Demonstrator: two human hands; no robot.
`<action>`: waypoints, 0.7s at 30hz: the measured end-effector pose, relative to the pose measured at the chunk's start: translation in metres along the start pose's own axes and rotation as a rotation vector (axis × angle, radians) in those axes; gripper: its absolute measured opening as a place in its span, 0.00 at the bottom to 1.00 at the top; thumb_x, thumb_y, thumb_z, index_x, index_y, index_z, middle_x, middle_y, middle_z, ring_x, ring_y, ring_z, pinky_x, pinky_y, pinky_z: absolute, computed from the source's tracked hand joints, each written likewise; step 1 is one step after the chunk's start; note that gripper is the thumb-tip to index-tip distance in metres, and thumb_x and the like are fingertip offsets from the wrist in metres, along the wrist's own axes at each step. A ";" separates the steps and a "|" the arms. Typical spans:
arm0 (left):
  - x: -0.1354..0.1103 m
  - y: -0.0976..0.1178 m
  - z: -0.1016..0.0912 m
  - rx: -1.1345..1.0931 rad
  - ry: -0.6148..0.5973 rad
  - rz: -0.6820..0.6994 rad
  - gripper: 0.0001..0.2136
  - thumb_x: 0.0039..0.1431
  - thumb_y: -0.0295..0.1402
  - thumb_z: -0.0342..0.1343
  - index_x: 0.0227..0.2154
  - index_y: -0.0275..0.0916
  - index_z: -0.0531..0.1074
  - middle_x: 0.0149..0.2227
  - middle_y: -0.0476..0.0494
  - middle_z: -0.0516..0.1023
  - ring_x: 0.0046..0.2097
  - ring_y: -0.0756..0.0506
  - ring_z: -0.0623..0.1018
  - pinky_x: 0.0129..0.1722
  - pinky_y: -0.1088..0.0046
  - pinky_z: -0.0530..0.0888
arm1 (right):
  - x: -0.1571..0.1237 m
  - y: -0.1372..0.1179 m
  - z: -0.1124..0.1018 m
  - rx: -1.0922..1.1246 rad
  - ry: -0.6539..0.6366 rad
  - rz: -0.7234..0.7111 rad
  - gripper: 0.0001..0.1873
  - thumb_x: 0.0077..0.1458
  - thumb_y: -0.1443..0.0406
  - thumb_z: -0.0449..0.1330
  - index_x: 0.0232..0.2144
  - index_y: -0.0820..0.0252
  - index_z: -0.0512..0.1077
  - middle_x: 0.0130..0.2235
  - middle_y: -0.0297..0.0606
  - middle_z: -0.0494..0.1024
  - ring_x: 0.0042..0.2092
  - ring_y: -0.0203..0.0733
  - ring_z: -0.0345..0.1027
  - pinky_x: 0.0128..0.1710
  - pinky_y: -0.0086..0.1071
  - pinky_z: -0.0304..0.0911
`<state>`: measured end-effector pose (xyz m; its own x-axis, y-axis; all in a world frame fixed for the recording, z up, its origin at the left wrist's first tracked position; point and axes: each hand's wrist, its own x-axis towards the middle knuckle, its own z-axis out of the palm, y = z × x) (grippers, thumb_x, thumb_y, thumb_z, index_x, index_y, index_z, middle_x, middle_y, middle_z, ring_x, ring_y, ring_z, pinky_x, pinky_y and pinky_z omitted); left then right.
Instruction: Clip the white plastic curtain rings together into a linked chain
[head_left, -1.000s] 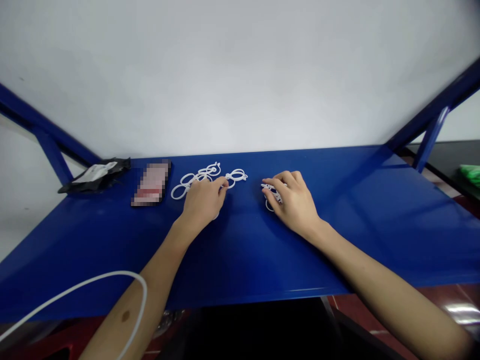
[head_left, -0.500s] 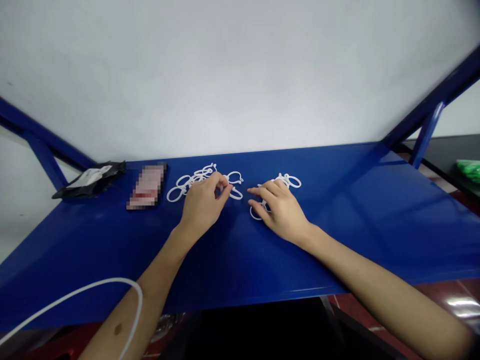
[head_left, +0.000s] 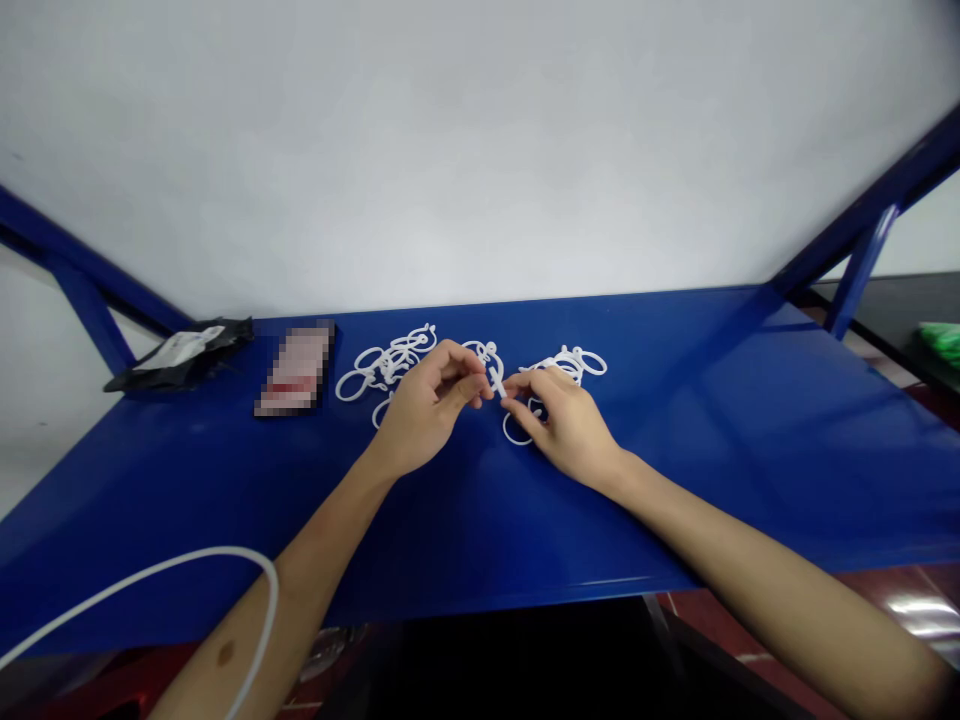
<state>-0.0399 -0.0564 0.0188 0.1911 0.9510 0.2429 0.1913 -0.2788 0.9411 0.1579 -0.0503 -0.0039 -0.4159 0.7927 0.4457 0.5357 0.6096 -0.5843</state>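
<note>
My left hand [head_left: 431,415] is closed, thumb and fingertips pinching a white plastic curtain ring [head_left: 491,349] with a small eyelet. From the other side, my right hand [head_left: 566,425] pinches a short straight white end at the same ring between thumb and index finger. Left of and partly behind my left hand lies a loose pile of similar white rings [head_left: 421,340]. A second cluster of rings [head_left: 594,360] lies behind and under my right hand, which partly hides it. My fingertips cover part of the held ring.
A phone-like object with a blurred face [head_left: 294,370] lies at the left of the blue table [head_left: 465,560]. Beside it is a black plastic package [head_left: 180,355] with a white label. A white cable [head_left: 150,578] loops over my left forearm. Blue frame bars rise at both sides.
My left hand has moved right from the left pile, bringing a curtain ring over to my right hand. The right thumb and index finger have closed on it.
</note>
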 end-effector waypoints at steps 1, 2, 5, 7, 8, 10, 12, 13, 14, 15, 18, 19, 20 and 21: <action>0.000 0.001 0.000 -0.018 0.003 0.001 0.04 0.64 0.34 0.56 0.35 0.42 0.67 0.30 0.51 0.76 0.31 0.51 0.76 0.34 0.73 0.74 | 0.000 0.000 0.000 0.036 -0.001 0.024 0.05 0.63 0.64 0.61 0.42 0.58 0.73 0.38 0.38 0.80 0.39 0.42 0.71 0.41 0.37 0.66; 0.000 0.002 -0.001 -0.031 0.006 0.001 0.04 0.65 0.34 0.56 0.35 0.42 0.67 0.29 0.51 0.76 0.31 0.51 0.76 0.34 0.73 0.74 | 0.000 0.000 0.000 0.078 -0.004 0.050 0.04 0.62 0.65 0.61 0.40 0.58 0.73 0.37 0.37 0.79 0.36 0.40 0.71 0.39 0.35 0.65; 0.000 0.004 -0.001 -0.039 -0.008 -0.008 0.03 0.65 0.33 0.54 0.35 0.42 0.66 0.28 0.51 0.75 0.31 0.51 0.76 0.35 0.72 0.74 | 0.001 0.000 0.001 0.158 -0.010 0.107 0.02 0.62 0.64 0.61 0.37 0.57 0.73 0.33 0.33 0.78 0.32 0.36 0.70 0.35 0.32 0.64; 0.001 0.003 -0.001 -0.017 -0.026 -0.034 0.03 0.65 0.34 0.54 0.36 0.42 0.66 0.28 0.51 0.76 0.31 0.50 0.76 0.36 0.71 0.75 | 0.001 0.000 0.002 0.176 -0.003 0.115 0.02 0.61 0.64 0.61 0.36 0.57 0.72 0.31 0.32 0.77 0.30 0.35 0.68 0.34 0.31 0.63; 0.001 0.002 -0.001 -0.004 -0.031 -0.050 0.03 0.65 0.34 0.54 0.36 0.42 0.66 0.28 0.50 0.76 0.31 0.50 0.76 0.36 0.71 0.75 | 0.001 -0.001 0.001 0.193 -0.002 0.111 0.02 0.60 0.65 0.60 0.35 0.57 0.72 0.30 0.32 0.76 0.30 0.35 0.68 0.34 0.31 0.64; 0.002 -0.001 -0.001 0.023 -0.033 -0.083 0.04 0.65 0.36 0.55 0.37 0.42 0.67 0.29 0.50 0.76 0.31 0.50 0.76 0.36 0.70 0.75 | 0.000 -0.002 0.001 0.243 0.003 0.087 0.02 0.60 0.65 0.60 0.35 0.58 0.72 0.30 0.32 0.76 0.31 0.35 0.69 0.34 0.31 0.65; 0.004 -0.004 -0.001 0.039 -0.014 -0.106 0.05 0.64 0.36 0.54 0.37 0.42 0.67 0.29 0.50 0.76 0.31 0.50 0.76 0.36 0.70 0.75 | 0.000 -0.002 -0.001 0.296 0.002 0.056 0.02 0.60 0.66 0.60 0.35 0.58 0.71 0.31 0.32 0.76 0.32 0.35 0.70 0.35 0.31 0.65; 0.005 -0.005 -0.002 0.045 0.002 -0.119 0.04 0.64 0.36 0.54 0.37 0.42 0.67 0.29 0.50 0.76 0.30 0.50 0.76 0.35 0.70 0.75 | -0.001 -0.003 -0.002 0.322 -0.004 0.047 0.02 0.60 0.65 0.60 0.35 0.58 0.71 0.31 0.33 0.76 0.32 0.35 0.70 0.34 0.31 0.65; 0.005 -0.006 -0.002 0.050 0.020 -0.134 0.04 0.64 0.36 0.54 0.36 0.42 0.67 0.28 0.49 0.77 0.30 0.50 0.76 0.35 0.70 0.75 | -0.001 -0.003 -0.003 0.349 -0.012 0.047 0.02 0.60 0.65 0.60 0.35 0.58 0.71 0.31 0.33 0.76 0.32 0.35 0.70 0.34 0.31 0.66; 0.006 -0.007 -0.002 0.056 0.039 -0.150 0.04 0.64 0.35 0.54 0.36 0.42 0.67 0.28 0.49 0.77 0.29 0.50 0.76 0.34 0.70 0.75 | -0.001 -0.003 -0.004 0.385 -0.020 0.055 0.03 0.61 0.64 0.59 0.36 0.58 0.70 0.31 0.33 0.77 0.32 0.35 0.70 0.34 0.31 0.66; 0.007 -0.008 -0.003 0.116 0.093 -0.183 0.04 0.63 0.35 0.54 0.35 0.41 0.67 0.27 0.50 0.76 0.27 0.50 0.75 0.31 0.71 0.73 | -0.001 -0.003 -0.006 0.543 -0.016 0.114 0.06 0.61 0.61 0.59 0.37 0.58 0.69 0.33 0.35 0.78 0.33 0.36 0.71 0.34 0.32 0.67; 0.008 -0.008 -0.003 0.166 0.113 -0.182 0.04 0.63 0.34 0.54 0.35 0.41 0.67 0.27 0.51 0.76 0.26 0.50 0.75 0.30 0.71 0.72 | 0.000 -0.003 -0.007 0.600 -0.001 0.138 0.06 0.61 0.61 0.59 0.37 0.58 0.69 0.34 0.36 0.78 0.33 0.36 0.71 0.34 0.32 0.67; 0.008 -0.008 -0.004 0.229 0.135 -0.177 0.03 0.64 0.34 0.53 0.35 0.41 0.67 0.26 0.51 0.75 0.26 0.50 0.74 0.30 0.71 0.71 | 0.001 -0.003 -0.008 0.648 0.019 0.160 0.07 0.61 0.60 0.60 0.37 0.58 0.68 0.34 0.36 0.78 0.33 0.36 0.71 0.34 0.32 0.67; 0.008 -0.008 -0.004 0.302 0.154 -0.170 0.03 0.64 0.33 0.52 0.35 0.41 0.68 0.26 0.52 0.75 0.26 0.50 0.73 0.30 0.71 0.70 | 0.002 -0.003 -0.009 0.682 0.042 0.178 0.07 0.61 0.60 0.60 0.37 0.58 0.68 0.33 0.36 0.78 0.33 0.36 0.71 0.34 0.32 0.67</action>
<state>-0.0435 -0.0463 0.0136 -0.0102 0.9897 0.1429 0.4872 -0.1199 0.8650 0.1621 -0.0501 0.0049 -0.3290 0.8880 0.3212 0.0070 0.3425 -0.9395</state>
